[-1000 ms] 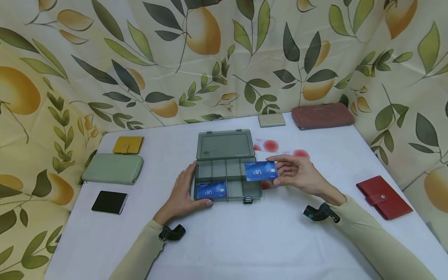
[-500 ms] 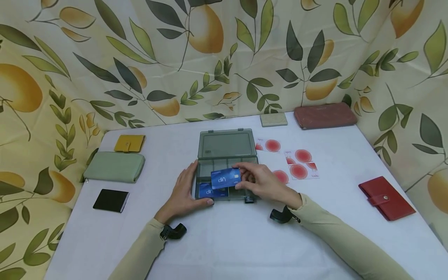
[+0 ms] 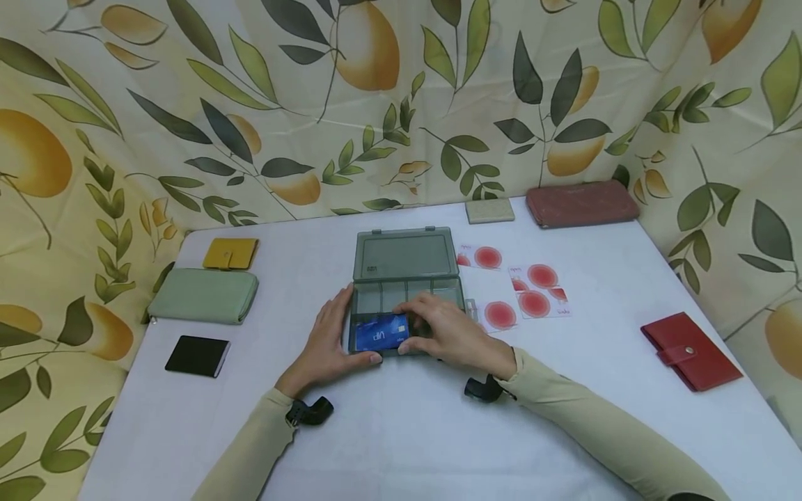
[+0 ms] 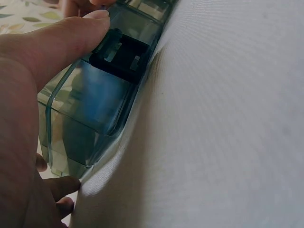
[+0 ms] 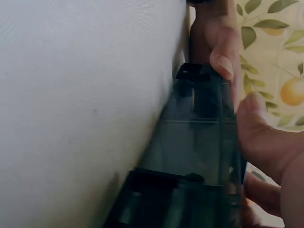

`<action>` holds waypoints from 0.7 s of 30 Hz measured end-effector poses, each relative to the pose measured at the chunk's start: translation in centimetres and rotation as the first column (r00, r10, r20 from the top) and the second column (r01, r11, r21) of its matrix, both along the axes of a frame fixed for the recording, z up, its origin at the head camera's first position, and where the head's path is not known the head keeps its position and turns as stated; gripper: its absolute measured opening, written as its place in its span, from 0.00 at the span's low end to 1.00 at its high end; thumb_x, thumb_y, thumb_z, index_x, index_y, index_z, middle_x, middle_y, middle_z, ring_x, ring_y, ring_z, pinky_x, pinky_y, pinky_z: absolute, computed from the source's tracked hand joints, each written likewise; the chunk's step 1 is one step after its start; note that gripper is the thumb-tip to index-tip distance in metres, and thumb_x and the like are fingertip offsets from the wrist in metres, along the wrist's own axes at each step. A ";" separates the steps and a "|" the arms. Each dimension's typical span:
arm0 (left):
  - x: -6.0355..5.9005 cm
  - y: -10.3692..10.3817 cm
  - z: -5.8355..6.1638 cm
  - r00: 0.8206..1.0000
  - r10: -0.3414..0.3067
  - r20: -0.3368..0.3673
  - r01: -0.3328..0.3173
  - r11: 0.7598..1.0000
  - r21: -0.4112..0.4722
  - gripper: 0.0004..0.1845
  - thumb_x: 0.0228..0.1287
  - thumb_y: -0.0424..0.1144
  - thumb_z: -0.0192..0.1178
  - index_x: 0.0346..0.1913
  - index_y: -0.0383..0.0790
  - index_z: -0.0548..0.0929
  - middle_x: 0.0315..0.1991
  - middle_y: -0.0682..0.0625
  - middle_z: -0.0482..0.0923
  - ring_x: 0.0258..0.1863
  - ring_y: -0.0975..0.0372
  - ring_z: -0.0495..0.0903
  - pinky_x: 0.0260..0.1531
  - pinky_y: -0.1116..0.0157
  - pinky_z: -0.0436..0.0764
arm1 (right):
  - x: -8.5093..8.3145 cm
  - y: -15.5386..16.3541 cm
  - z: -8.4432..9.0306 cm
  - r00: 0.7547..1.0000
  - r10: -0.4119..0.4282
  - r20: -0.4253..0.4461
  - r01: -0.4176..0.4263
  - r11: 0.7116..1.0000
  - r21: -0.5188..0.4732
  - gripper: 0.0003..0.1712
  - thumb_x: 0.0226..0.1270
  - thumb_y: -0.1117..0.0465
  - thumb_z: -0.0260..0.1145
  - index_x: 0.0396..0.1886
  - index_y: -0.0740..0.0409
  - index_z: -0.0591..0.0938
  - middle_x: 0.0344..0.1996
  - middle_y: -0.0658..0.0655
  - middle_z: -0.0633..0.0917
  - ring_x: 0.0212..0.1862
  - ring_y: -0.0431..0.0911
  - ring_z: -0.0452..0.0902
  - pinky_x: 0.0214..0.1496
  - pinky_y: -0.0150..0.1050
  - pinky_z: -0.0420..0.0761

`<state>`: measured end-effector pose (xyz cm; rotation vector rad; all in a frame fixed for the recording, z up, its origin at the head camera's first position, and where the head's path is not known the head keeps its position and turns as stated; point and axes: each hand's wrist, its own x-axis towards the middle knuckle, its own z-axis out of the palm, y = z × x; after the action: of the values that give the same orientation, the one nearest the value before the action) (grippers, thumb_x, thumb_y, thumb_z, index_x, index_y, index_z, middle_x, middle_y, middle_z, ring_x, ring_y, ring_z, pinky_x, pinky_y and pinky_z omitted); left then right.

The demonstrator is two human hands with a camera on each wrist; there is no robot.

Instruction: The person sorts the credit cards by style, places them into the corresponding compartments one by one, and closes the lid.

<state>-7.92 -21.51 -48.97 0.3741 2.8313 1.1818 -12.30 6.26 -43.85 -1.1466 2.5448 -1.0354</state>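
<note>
A translucent grey-green compartment box (image 3: 406, 255) lies on the table with its lid folded back. My left hand (image 3: 324, 346) grips its front left corner, fingers along the left side and thumb at the front; the left wrist view has the thumb (image 4: 71, 38) above a dark latch (image 4: 123, 59). My right hand (image 3: 452, 335) pinches a blue VIP card (image 3: 379, 333) by its right end, low over the front left compartment. The card lying in that compartment is hidden beneath it, while blue shows through the box wall in the left wrist view.
Right of the box lie several white cards with red circles (image 3: 534, 303). A red wallet (image 3: 689, 351) and a brownish-red wallet (image 3: 583, 205) are further right, a small beige case (image 3: 490, 211) behind. At left are a yellow wallet (image 3: 230, 254), a green wallet (image 3: 203, 296) and a black card holder (image 3: 197, 355).
My right hand has carried the blue card leftward from the box's right side and lowered it to the front left compartment. My left hand stays at the box corner.
</note>
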 end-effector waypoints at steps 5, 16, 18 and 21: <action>0.0 -0.1 0.0 1.000 -0.006 -0.014 0.006 1.000 -0.001 0.73 0.48 0.73 0.75 0.88 0.48 0.44 0.86 0.37 0.48 0.84 0.35 0.47 0.77 0.27 0.52 | -0.6 0.7 0.4 1.000 0.010 0.018 -0.010 1.000 -0.009 0.44 0.61 0.48 0.83 0.74 0.54 0.77 0.56 0.59 0.78 0.45 0.43 0.80 0.47 0.39 0.83; 0.0 -0.2 0.0 1.000 0.002 0.000 -0.002 1.000 0.005 0.73 0.46 0.72 0.76 0.88 0.48 0.44 0.87 0.40 0.47 0.85 0.38 0.46 0.81 0.33 0.48 | -8.4 10.0 1.6 0.950 -0.311 -0.013 0.310 0.949 -0.048 0.34 0.58 0.58 0.85 0.64 0.61 0.84 0.53 0.65 0.83 0.47 0.56 0.83 0.47 0.46 0.79; 0.0 -0.1 -0.1 1.000 0.000 -0.014 0.000 1.000 0.011 0.74 0.47 0.74 0.75 0.88 0.47 0.45 0.87 0.39 0.48 0.85 0.38 0.47 0.81 0.33 0.48 | -9.8 11.5 1.2 0.930 -0.366 0.035 0.365 0.931 0.024 0.34 0.61 0.57 0.83 0.66 0.60 0.83 0.57 0.65 0.83 0.53 0.58 0.81 0.53 0.51 0.80; 0.2 0.0 -0.2 1.000 -0.004 -0.028 0.004 1.000 0.019 0.74 0.46 0.77 0.73 0.88 0.46 0.45 0.87 0.38 0.48 0.85 0.38 0.48 0.82 0.34 0.47 | -11.4 13.0 0.1 0.905 -0.413 0.104 0.401 0.908 0.121 0.35 0.65 0.56 0.80 0.69 0.60 0.80 0.62 0.66 0.81 0.60 0.61 0.78 0.62 0.59 0.79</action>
<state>-7.74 -21.50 -49.19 0.3999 2.8428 1.2134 -23.65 19.29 -43.73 -0.5092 2.7567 -1.0113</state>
